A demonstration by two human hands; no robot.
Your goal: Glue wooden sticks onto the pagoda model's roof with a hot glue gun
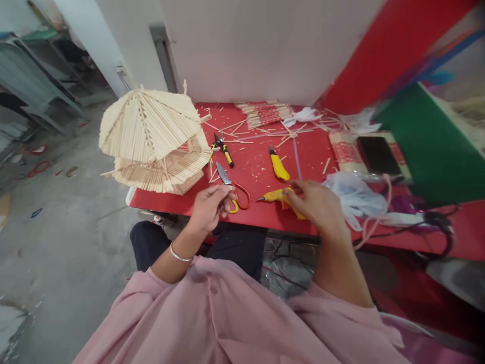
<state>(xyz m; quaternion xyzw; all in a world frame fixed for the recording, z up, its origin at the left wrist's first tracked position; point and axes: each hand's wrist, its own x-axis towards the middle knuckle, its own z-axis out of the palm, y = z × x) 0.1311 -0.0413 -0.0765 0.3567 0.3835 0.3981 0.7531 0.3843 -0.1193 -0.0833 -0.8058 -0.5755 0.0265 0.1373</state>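
Yellow glue gun (276,195), just one, touches one of two hands (320,205).

Right hand (318,205) touching yellow glue gun (276,195), nozzle (261,199) pointing left. Left hand (210,206) pinched by the scissors (224,174), possibly on something tiny, too blurry. Stick-built hut model (151,134) at red table (250,169)'s left end, pliers (226,154) just beside it

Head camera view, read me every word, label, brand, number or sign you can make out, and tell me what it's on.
No text is readable.
Bundled sticks at the table's back: red markings, too blurred to read.
Pack under the phone: red markings, also too blurred.
Glue gun and yellow cutter: no lettering discernible.
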